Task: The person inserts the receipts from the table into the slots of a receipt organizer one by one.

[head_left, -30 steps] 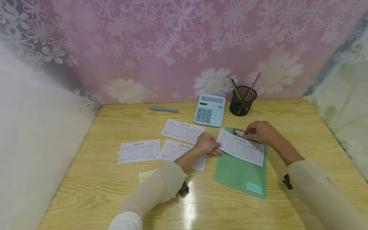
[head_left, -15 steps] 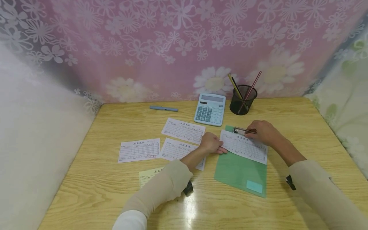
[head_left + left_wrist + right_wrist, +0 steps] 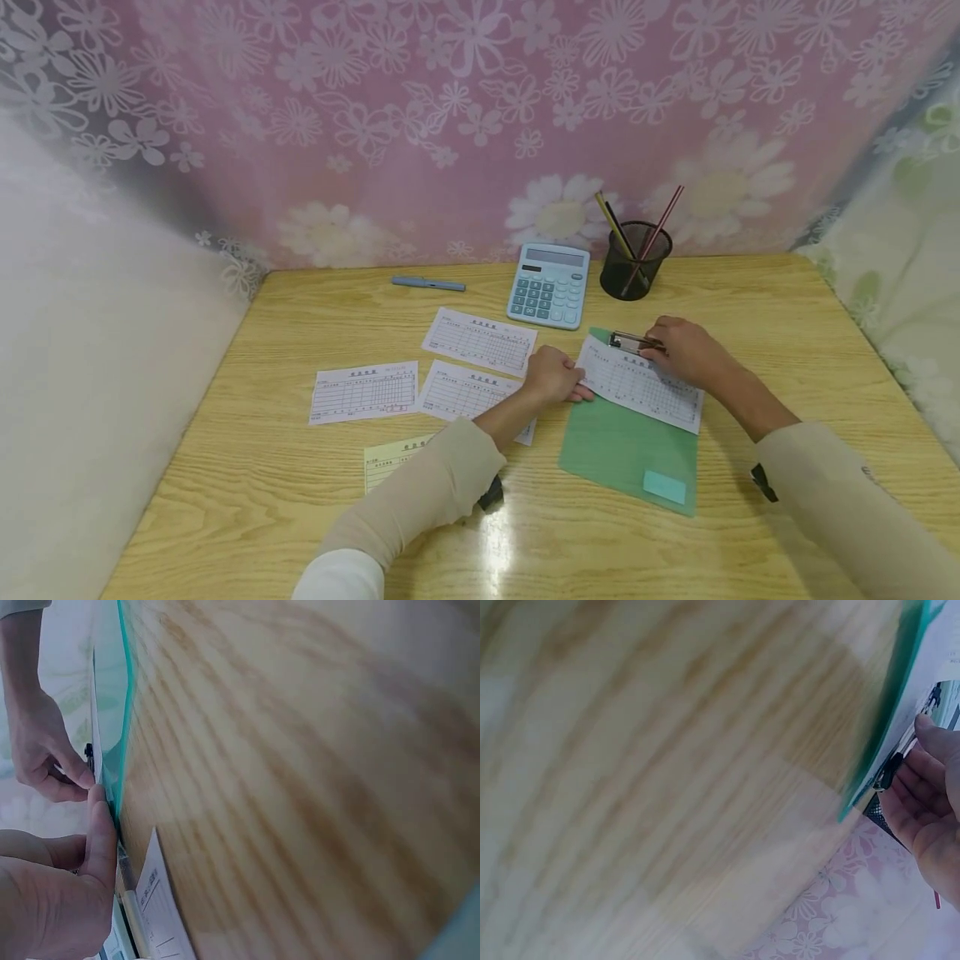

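A green clipboard [image 3: 626, 454] lies on the right part of the table, with a light blue label near its lower right corner. Across its upper half is a white printed slip [image 3: 643, 385], tilted down to the right, its top edge at the metal clip [image 3: 633, 342]. My left hand [image 3: 553, 375] pinches the slip's left end between thumb and fingers. At the clip, my right hand [image 3: 681, 350] pinches the metal with thumb and fingers, as the right wrist view also shows. Whether the slip's top edge is under the clip is hard to tell.
Left of the clipboard lie white slips [image 3: 480, 340] and a yellow slip [image 3: 390, 462], partly under my left sleeve. Behind them are a blue pen [image 3: 428, 284], a light blue calculator [image 3: 548, 286] and a black mesh cup [image 3: 634, 271] holding pencils.
The slip has shifted right and slightly up toward the clip, carried by my left hand. My right hand stays at the clip, almost unmoved.
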### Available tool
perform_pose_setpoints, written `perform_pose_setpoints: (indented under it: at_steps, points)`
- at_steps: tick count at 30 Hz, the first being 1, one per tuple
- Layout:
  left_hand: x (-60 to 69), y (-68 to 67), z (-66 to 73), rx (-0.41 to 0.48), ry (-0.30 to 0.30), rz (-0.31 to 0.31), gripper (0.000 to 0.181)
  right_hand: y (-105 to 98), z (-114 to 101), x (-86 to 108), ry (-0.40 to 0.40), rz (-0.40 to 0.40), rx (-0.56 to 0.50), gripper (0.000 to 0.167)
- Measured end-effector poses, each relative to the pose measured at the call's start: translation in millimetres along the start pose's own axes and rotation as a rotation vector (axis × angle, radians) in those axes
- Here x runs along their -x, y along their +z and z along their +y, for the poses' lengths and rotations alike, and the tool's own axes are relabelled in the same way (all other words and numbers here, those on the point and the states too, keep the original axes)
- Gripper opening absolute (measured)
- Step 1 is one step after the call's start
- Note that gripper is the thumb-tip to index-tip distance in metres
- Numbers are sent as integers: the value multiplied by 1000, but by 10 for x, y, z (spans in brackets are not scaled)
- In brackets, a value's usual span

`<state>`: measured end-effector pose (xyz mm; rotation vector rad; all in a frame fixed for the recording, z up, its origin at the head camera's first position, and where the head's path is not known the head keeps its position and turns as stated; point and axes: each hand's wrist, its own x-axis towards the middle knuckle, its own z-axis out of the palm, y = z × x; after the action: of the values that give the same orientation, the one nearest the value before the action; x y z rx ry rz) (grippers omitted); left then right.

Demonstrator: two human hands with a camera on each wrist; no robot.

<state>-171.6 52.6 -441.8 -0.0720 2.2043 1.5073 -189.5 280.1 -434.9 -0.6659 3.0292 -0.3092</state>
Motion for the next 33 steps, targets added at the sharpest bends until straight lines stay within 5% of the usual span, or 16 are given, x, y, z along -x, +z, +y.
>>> perform_pose_setpoints:
  at_steps: [18,33]
  points:
    - [-20,6,-32,32,-23,-1,12,26,31,7,-38,38,-8,19]
    - [-65,-38,66,176,-188,-41,32,43,35,6,-50,57,-16,16]
